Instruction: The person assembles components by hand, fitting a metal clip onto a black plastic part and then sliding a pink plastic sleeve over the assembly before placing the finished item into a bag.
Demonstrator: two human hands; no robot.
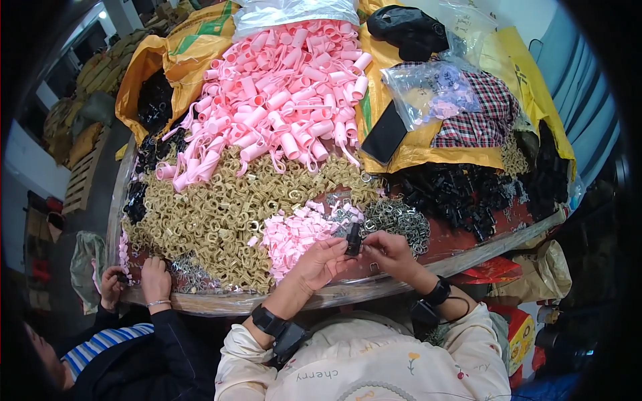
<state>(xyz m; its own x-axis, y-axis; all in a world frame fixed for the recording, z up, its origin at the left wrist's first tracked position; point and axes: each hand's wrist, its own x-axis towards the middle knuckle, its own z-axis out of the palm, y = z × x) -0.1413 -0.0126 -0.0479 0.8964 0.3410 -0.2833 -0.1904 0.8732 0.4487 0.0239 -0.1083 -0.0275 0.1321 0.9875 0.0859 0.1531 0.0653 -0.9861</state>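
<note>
Over the table's near edge, my left hand [319, 264] pinches a small black plastic part [353, 240] between thumb and fingers, holding it roughly upright. My right hand [396, 255] is just right of it, thumb and fingertips closed together close to the part. Anything between those right fingertips is too small to make out. Small pale-pink plastic pieces [294, 234] lie heaped beyond my left hand. Silver metal rings or buckles [400, 224] form a pile beyond my right hand.
Gold-coloured metal clips [207, 214] cover the table's left and middle, below a heap of pink plastic tubes [287, 100]. Black parts [461, 200] lie to the right, near a phone [384, 134] and checked cloth [491, 100]. A co-worker's hands [156, 279] are at the left edge.
</note>
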